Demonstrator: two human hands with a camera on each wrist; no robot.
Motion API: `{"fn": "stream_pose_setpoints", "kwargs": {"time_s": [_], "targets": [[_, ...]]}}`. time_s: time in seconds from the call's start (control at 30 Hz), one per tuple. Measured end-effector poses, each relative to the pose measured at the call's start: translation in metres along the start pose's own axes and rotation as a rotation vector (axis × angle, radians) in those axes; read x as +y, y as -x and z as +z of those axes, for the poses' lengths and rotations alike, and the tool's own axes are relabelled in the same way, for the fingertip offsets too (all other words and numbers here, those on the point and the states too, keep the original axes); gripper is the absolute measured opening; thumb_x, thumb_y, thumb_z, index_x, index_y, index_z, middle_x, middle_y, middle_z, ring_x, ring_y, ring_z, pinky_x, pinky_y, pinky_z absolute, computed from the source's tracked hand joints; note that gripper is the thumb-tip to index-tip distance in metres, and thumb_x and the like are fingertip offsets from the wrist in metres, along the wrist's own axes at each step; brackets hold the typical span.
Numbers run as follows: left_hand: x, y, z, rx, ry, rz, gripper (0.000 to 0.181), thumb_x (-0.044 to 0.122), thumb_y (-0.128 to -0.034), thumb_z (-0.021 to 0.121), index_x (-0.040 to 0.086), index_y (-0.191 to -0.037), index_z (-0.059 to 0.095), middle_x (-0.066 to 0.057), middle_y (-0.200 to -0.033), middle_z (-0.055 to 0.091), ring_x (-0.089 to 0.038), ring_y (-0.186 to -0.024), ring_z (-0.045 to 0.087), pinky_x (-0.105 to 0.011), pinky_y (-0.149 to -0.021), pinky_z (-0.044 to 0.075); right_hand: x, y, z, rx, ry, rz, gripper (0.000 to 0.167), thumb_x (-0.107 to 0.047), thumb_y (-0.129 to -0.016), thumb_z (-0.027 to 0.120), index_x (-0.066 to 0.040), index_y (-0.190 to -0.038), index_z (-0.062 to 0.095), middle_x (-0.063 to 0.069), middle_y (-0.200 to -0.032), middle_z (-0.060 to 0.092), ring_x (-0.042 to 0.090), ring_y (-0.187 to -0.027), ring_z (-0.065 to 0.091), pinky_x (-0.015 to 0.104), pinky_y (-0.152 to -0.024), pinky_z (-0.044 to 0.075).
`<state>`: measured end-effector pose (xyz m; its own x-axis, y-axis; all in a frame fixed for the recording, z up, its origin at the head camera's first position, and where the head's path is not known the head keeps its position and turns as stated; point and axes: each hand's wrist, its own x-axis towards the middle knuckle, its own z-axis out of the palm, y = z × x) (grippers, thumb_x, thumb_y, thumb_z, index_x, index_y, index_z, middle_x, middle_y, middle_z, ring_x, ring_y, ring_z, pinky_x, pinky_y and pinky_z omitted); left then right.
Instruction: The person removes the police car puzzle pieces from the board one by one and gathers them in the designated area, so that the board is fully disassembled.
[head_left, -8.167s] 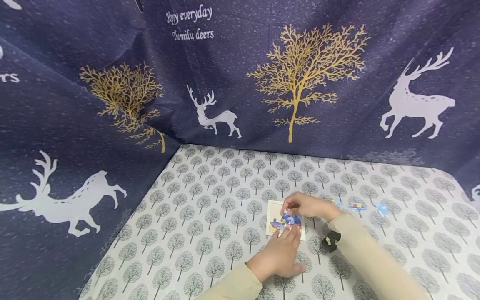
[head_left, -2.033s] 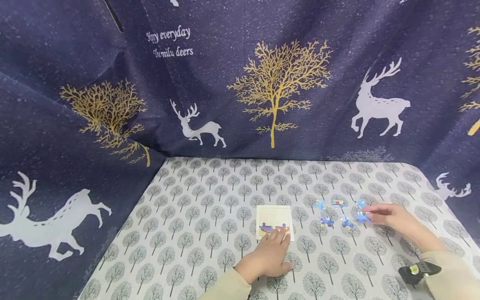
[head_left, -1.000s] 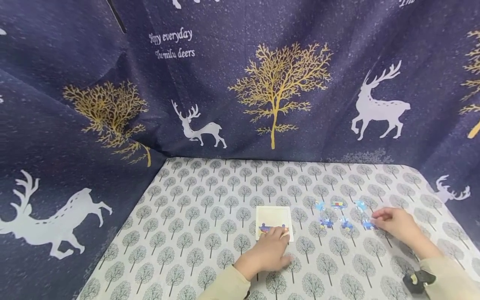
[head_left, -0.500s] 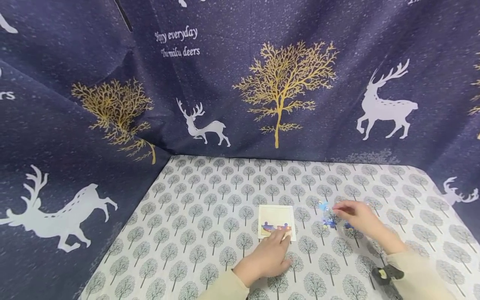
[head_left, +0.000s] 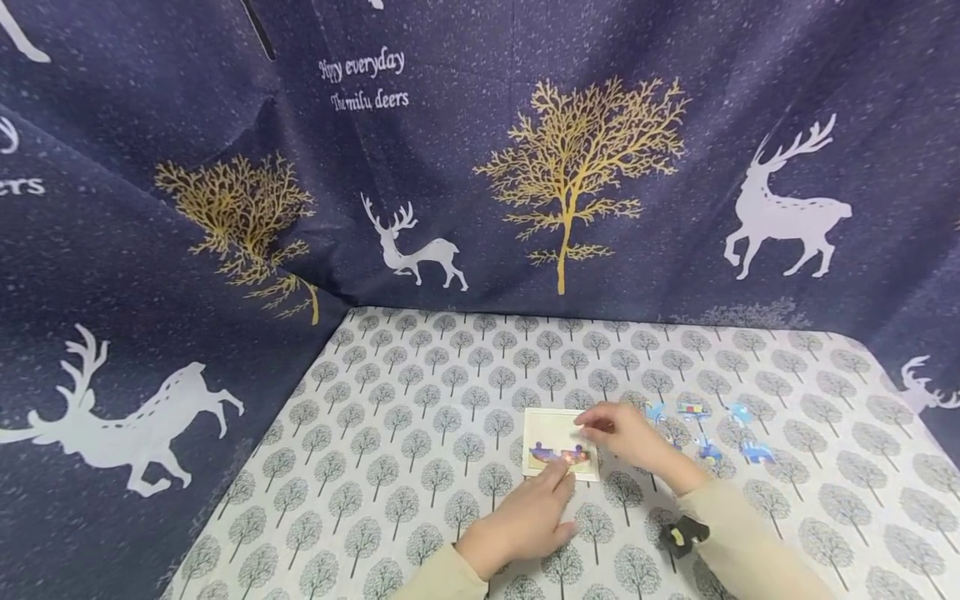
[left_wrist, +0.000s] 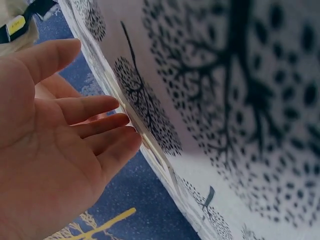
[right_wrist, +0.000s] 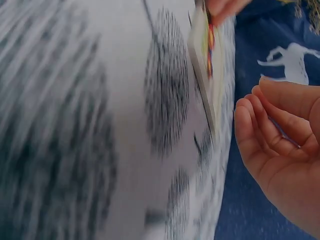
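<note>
A square cream puzzle tray (head_left: 551,423) lies on the table, with purple and orange puzzle pieces (head_left: 542,454) along its near side. My left hand (head_left: 525,518) rests its fingertips on that near row; its fingers are extended in the left wrist view. Over the tray's right side hovers my right hand (head_left: 630,437), thumb and fingers loosely bent together. In the right wrist view I see nothing between the fingers of my right hand (right_wrist: 282,145), which is apart from the tray (right_wrist: 200,75). What lies under the left fingertips is hidden.
Several loose blue puzzle pieces (head_left: 708,450) lie in two rows right of the tray, partly covered by the right arm. The tree-print tablecloth (head_left: 420,492) meets a dark blue curtain (head_left: 480,250) at the back and left. A black wrist device (head_left: 682,535) is on the right sleeve.
Since 8.2 seconds ago, the tray holds fewer pieces and more lie at right. Over the last second my right hand moved left from those pieces to the tray. My left hand stayed.
</note>
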<state>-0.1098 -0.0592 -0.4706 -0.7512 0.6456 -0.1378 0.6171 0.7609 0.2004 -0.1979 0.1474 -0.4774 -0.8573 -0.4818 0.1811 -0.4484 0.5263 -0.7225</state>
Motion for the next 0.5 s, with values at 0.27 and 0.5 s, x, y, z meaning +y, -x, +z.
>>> {"fn": "stream_pose_setpoints", "kwargs": {"time_s": [0.27, 0.5], "targets": [[0.003, 0.0, 0.001, 0.005, -0.053, 0.034, 0.066, 0.04, -0.0935, 0.059, -0.003, -0.141, 0.043, -0.017, -0.15, 0.036, -0.026, -0.141, 0.031, -0.032, -0.112, 0.031, -0.011, -0.023, 0.032, -0.134, -0.072, -0.022, 0.021, -0.004, -0.087, 0.066, 0.003, -0.106, 0.069, 0.006, -0.093, 0.066, 0.016, -0.083, 0.065, 0.023, -0.076, 0.055], [0.001, -0.003, -0.001, -0.032, -0.043, 0.036, 0.066, 0.041, -0.0934, 0.059, -0.003, -0.141, 0.043, -0.016, -0.149, 0.038, -0.024, -0.139, 0.034, -0.028, -0.113, 0.03, -0.012, -0.034, 0.047, -0.185, -0.05, -0.015, 0.019, -0.01, -0.084, 0.072, -0.002, -0.101, 0.072, 0.0, -0.087, 0.061, 0.008, -0.075, 0.06, 0.022, -0.07, 0.053]]}}
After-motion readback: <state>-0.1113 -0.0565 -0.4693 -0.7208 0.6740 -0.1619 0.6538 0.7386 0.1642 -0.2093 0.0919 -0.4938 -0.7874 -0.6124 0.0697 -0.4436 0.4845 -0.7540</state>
